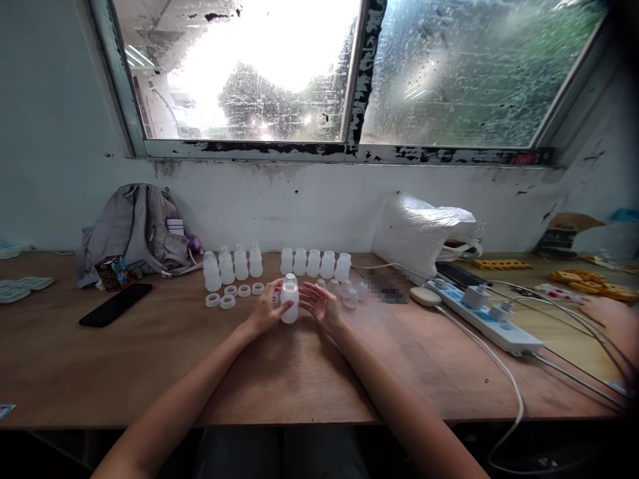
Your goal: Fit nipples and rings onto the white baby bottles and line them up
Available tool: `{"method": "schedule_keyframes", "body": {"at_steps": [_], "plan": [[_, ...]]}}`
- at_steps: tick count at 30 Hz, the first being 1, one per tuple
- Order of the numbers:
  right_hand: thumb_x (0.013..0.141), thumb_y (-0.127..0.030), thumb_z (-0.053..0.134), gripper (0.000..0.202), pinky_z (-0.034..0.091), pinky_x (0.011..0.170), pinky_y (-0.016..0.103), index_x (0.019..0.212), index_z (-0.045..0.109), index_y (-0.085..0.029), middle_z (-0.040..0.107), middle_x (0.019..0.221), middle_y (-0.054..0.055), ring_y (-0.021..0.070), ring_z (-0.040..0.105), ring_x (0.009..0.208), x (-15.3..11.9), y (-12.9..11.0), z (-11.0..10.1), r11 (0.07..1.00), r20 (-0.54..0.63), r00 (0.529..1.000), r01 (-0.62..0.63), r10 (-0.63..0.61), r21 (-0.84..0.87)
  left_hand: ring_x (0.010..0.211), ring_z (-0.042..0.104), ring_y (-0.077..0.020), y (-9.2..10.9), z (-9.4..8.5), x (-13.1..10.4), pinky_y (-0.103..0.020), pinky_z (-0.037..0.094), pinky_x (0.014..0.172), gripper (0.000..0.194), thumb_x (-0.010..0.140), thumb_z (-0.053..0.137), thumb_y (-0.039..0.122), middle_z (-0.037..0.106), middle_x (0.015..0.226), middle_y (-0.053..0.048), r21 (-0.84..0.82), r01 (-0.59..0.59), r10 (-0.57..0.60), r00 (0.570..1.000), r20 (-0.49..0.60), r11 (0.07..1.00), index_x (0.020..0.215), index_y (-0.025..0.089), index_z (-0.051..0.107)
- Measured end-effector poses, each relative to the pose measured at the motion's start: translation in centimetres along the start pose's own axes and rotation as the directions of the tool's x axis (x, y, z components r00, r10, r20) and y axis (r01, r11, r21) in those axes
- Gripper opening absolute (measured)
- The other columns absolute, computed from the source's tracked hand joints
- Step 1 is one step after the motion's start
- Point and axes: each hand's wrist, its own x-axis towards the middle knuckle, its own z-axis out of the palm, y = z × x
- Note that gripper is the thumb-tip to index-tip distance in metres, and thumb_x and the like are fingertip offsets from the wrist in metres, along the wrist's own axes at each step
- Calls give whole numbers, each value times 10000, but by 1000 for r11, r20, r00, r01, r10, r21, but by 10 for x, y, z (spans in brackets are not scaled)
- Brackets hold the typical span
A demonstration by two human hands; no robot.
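Observation:
A translucent white baby bottle (289, 307) with a clear cap stands upright in front of me. My left hand (267, 309) is closed round its left side, the thumb across the front. On the other side my right hand (323, 306) is open, fingers apart and pointing at the bottle; whether they touch it I cannot tell. Behind to the left stand several similar capped bottles (241, 262), with several white collar rings (244, 291) before them. Further right is a row of several open-topped bottles (313, 263). Clear domed caps (350, 297) lie beyond my right hand, which partly hides them.
A black phone (116, 305), a small box (112, 273) and a grey backpack (137, 229) are at left. To the right are a white bag (419, 233), a round white charger (425, 297) and a power strip (484, 316) with trailing cables. Another person's hand (606, 311) is near yellow parts (594, 283).

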Motion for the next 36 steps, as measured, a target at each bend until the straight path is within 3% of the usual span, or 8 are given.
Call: {"method": "schedule_keyframes", "body": {"at_steps": [3, 6, 9, 15, 18, 22, 29, 36], "plan": [[728, -266, 473, 191, 452, 629, 313, 853, 597, -193, 643, 799, 58, 167, 582, 665, 1, 0, -3, 1000, -107, 994, 13, -14, -14, 902, 536, -181, 18, -13, 19, -317, 463, 726, 391, 770, 492, 372, 539, 1044, -85, 115, -3, 16, 993, -114, 993, 1112, 187, 442], [714, -251, 489, 167, 448, 560, 298, 841, 581, -193, 632, 735, 48, 154, 568, 587, 1, 0, -5, 1000, -151, 989, 2, -6, -30, 820, 550, -177, 29, -25, 42, -307, 451, 716, 307, 724, 535, 407, 600, 877, -45, 221, -55, 42, 997, 63, 974, 936, 187, 565], [701, -257, 514, 165, 440, 508, 283, 850, 554, -196, 618, 693, 34, 142, 555, 539, 3, 2, -6, 999, -173, 985, 2, -10, -48, 753, 557, -169, 35, -36, 66, -282, 445, 677, 308, 689, 554, 448, 620, 759, -22, 288, -79, 14, 975, 223, 954, 845, 188, 611], [672, -247, 540, 209, 420, 447, 255, 873, 493, -215, 591, 627, 5, 127, 535, 489, 6, 6, -7, 996, -217, 975, 18, -36, -85, 761, 572, -164, 38, -68, 129, -254, 426, 675, 369, 694, 524, 483, 646, 834, -28, 455, -33, -47, 986, 163, 890, 873, 175, 620], [669, -247, 544, 213, 418, 438, 248, 871, 488, -211, 588, 623, 5, 121, 528, 476, 6, 8, -7, 995, -205, 978, 9, -30, -102, 799, 574, -170, 26, -80, 160, -232, 419, 654, 403, 674, 533, 492, 644, 880, -35, 531, 21, -127, 978, 163, 847, 908, 172, 608], [670, -252, 549, 208, 407, 418, 236, 863, 491, -205, 576, 607, 0, 113, 515, 456, 6, 10, -6, 992, -180, 984, -3, -20, -127, 841, 571, -175, -4, -78, 182, -218, 405, 654, 400, 683, 523, 486, 643, 919, -34, 659, 50, -229, 955, 188, 750, 933, 182, 595], [676, -277, 555, 216, 397, 411, 222, 869, 501, -194, 570, 602, 1, 106, 511, 449, 4, 11, -4, 986, -151, 988, 1, -27, -169, 898, 555, -216, -50, -56, 182, -307, 316, 836, 356, 691, 530, 463, 649, 889, -59, 738, 93, -315, 934, 168, 668, 893, 177, 594], [670, -310, 572, 272, 396, 417, 212, 898, 507, -175, 569, 620, -2, 97, 512, 459, 5, 15, -3, 980, -107, 994, -5, -17, -201, 906, 542, -239, -75, -45, 182, -370, 265, 864, 370, 724, 478, 484, 636, 924, -74, 767, 128, -373, 915, 153, 629, 909, 175, 565]]}}
